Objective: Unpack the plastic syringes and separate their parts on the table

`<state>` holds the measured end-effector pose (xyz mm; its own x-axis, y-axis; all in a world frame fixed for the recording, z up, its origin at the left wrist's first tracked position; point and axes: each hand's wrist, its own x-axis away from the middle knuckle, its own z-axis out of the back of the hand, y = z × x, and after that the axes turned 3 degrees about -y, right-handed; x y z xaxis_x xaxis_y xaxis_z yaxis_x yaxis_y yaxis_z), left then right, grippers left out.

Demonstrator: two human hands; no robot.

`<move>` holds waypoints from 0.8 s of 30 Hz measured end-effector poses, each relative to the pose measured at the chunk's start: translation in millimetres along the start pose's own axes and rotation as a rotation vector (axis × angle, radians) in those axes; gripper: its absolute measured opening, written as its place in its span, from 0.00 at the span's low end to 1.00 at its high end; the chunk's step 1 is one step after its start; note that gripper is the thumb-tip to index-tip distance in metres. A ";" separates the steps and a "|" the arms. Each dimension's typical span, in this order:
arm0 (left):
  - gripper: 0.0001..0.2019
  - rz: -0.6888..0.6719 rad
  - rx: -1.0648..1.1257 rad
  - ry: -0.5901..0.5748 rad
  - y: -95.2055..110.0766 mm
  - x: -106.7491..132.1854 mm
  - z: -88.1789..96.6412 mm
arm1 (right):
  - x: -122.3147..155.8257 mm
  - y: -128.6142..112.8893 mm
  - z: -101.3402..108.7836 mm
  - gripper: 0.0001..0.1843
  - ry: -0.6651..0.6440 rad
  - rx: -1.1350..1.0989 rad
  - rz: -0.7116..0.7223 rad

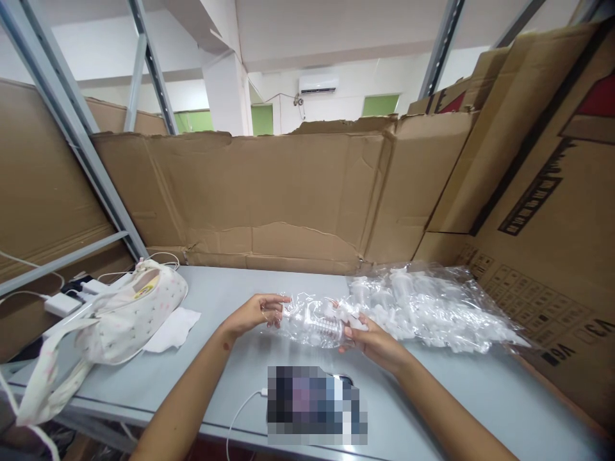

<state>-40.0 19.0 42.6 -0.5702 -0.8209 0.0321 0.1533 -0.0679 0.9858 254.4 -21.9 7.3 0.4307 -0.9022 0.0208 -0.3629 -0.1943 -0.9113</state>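
Between my two hands, a clear plastic bottle (pixel 317 324) with ribbed sides lies sideways above the table, seemingly wrapped in a thin clear bag. My left hand (pixel 270 312) has its fingers curled round the bottle's left end. At the other end, my right hand (pixel 364 336) grips it with the thumb on top, beside a small white plastic piece (pixel 353 315) whose kind I cannot make out. Just right of my right hand lies a large clear bag (pixel 427 307) full of white and clear plastic parts.
A phone-like device (pixel 314 406), blurred out, lies at the front on a white cable (pixel 235 416). On the left are a white patterned fabric bag (pixel 139 314), a paper tissue (pixel 173 330) and white chargers (pixel 65 304). Cardboard walls (pixel 269 192) enclose the grey table (pixel 230 397).
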 end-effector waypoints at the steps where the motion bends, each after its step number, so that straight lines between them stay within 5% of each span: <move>1: 0.21 -0.014 -0.024 0.024 0.5 -0.2 -0.8 | 0.2 0.9 -0.2 0.29 -0.002 -0.004 0.003; 4: 0.18 -0.061 -0.020 0.031 2.2 0.9 -2.6 | 0.4 1.7 -0.2 0.27 0.014 -0.011 0.008; 10: 0.29 0.011 0.147 -0.093 4.8 3.9 -11.0 | 0.1 0.5 -1.5 0.26 0.049 0.044 -0.022; 15: 0.25 -0.034 0.122 0.005 6.1 1.8 -17.7 | -1.3 0.5 -2.8 0.31 0.098 0.048 -0.042; 24: 0.20 -0.174 0.175 0.239 -0.3 3.7 2.4 | -1.3 -16.4 3.5 0.34 0.044 0.020 -0.044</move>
<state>-44.1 17.3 42.8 -0.3671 -0.9166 -0.1586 -0.0821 -0.1379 0.9870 262.7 -16.1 20.8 0.4091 -0.9091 0.0787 -0.3274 -0.2268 -0.9173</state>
